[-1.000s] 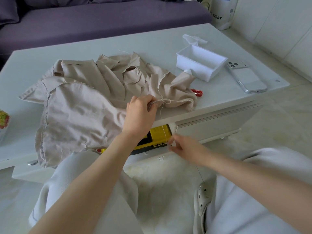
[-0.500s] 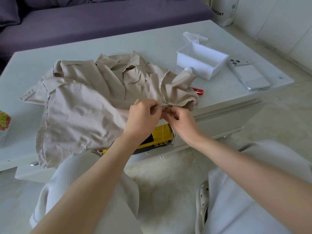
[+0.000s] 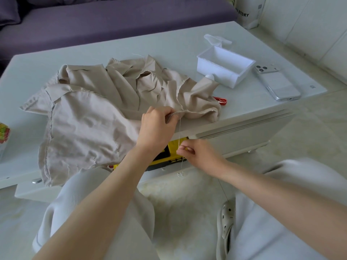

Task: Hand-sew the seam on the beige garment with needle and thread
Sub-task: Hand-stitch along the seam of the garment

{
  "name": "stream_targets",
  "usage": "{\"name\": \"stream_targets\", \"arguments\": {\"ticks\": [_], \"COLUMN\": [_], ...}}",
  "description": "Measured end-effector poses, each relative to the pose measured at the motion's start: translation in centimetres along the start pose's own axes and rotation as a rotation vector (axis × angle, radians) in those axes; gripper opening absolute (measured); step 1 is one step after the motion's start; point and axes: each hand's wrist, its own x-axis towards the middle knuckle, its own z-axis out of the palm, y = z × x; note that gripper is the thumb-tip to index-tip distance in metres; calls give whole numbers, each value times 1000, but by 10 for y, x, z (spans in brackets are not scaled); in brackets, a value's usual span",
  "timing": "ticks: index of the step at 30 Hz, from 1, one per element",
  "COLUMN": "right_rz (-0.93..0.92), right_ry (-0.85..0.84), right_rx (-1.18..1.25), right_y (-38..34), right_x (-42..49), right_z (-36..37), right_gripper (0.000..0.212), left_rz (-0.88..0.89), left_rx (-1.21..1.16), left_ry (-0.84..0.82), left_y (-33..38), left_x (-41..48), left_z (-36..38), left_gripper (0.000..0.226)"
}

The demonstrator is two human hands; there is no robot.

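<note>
- Since half a second ago the right hand (image 3: 199, 154) has dropped from the seam to below the table's (image 3: 169, 45) near edge; the thread (image 3: 179, 132) now runs straight down to it.
- Its thumb and fingertips pinch the thread; the needle is too small to make out.
- The left hand (image 3: 156, 126) grips a fold of the beige garment (image 3: 90, 117) at the near edge.
- The garment lies crumpled across the table's middle, its left part hanging over the near edge.
- A yellow case (image 3: 174, 147) sits under that edge, behind both hands.
- A white box (image 3: 225, 70) and a phone (image 3: 277, 85) lie near the right edge.
</note>
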Motion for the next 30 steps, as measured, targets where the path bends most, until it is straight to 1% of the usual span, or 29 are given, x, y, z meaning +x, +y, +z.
{"name": "stream_targets", "arguments": {"ticks": [3,7,10,12,17,19,21,24,28,30], "right_rz": [-5,-24,-51,-79,-164,-184,-199,-222,-267,-272], "right_ry": [-56,-87,-97,-60,189,270,334,366,325,325], "right_rx": [-63,-102,-120,-111,92,120,94,70,13,-49], "right_y": [4,7,4,0,-17,-18,-16,-13,-12,-8], "right_x": [-2,-3,-4,-4,-5,-3,1,7,14,18], "right_z": [4,6,4,-1,-22,-30,-34,-36,-35,-34], "right_gripper": [35,23,19,15,5,11,19,26,33,28], "left_rz": [-9,-19,-22,-20,0,-7,-16,-6,1,3], "left_rx": [4,1,0,1,6,10,17,35,50,54], "left_ry": [-3,-23,-25,-15,-46,-48,-58,-76,-89,-95], "left_y": [-1,-3,-4,-5,-6,-6,-6,-7,-6,-6], "left_x": [0,-1,-2,-1,-1,-2,-3,-4,-7,-7], "left_z": [0,0,0,-1,-4,-5,-5,-6,-6,-6], "left_gripper": [30,20,20,23,13,11,10,13,12,12]}}
